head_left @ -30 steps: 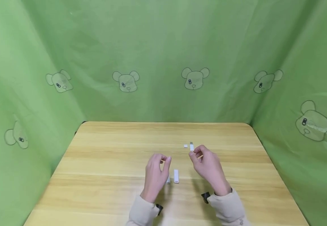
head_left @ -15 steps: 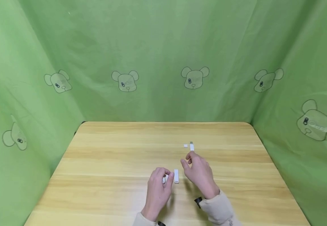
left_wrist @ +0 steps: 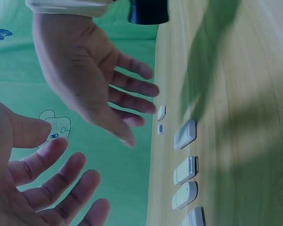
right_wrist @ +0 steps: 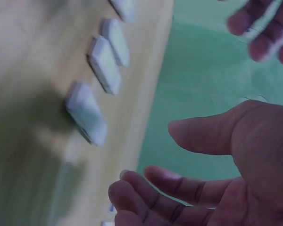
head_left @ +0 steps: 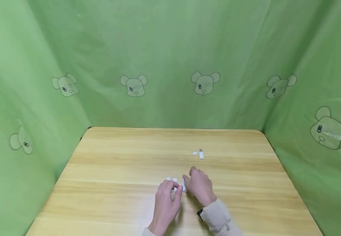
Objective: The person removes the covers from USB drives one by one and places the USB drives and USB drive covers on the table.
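In the head view my left hand [head_left: 166, 205] hovers over the near middle of the table, partly covering a row of several small white sticks that look like USB flash drives. Its fingers, loosely bent, hold nothing in the left wrist view. The rightmost flash drive [left_wrist: 185, 134] lies flat between the two hands. Just right of it, my right hand [head_left: 200, 188] is raised above the wood, thumb and fingers apart and nothing gripped, as the right wrist view shows. Farther back lies an uncapped flash drive [head_left: 201, 155] with its metal plug pointing away; a small white cap [head_left: 195, 153] sits beside it.
The wooden table [head_left: 114, 154] has rounded far corners. A green curtain [head_left: 164, 42] with bear-head prints encloses its back and sides. In the right wrist view, neighbouring flash drives [right_wrist: 105, 65] lie close together in the row.
My right hand has moved from beside the uncapped flash drive toward me and left, to the near row. My left hand has come slightly nearer to me, and more of the row shows.
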{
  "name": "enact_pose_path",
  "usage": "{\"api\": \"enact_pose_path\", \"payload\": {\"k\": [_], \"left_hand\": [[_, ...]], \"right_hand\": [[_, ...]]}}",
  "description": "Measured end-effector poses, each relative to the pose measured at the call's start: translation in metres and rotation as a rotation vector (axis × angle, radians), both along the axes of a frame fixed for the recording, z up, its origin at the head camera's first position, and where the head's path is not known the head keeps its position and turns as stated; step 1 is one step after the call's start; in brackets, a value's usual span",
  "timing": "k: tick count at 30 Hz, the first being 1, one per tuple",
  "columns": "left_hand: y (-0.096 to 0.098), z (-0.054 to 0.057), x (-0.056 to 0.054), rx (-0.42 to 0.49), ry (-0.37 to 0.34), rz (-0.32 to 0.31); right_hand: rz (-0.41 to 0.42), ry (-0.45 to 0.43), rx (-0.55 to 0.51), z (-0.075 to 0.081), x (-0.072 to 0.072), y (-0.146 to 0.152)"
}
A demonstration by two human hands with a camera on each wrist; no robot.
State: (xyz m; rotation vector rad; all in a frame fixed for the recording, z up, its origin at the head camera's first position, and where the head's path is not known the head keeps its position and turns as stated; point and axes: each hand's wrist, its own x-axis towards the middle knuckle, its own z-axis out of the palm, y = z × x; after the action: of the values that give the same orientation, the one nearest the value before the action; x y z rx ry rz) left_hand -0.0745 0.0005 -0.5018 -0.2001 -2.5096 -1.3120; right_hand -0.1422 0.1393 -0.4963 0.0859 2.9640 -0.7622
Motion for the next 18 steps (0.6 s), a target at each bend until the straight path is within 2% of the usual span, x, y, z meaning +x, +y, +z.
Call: {"api": "enact_pose_path", "payload": {"k": [10,18], "left_hand": [[-0.004,-0.002,0.001,-0.005,-0.004,0.007],[-0.008,-0.004,0.000,0.003,-0.034,-0.008]], "right_hand": [[-0.010,-0.072,0.078,-0.022,-0.003,-0.007],[-0.010,-0.099,0.062,-0.031,-0.008,-0.010]]}}
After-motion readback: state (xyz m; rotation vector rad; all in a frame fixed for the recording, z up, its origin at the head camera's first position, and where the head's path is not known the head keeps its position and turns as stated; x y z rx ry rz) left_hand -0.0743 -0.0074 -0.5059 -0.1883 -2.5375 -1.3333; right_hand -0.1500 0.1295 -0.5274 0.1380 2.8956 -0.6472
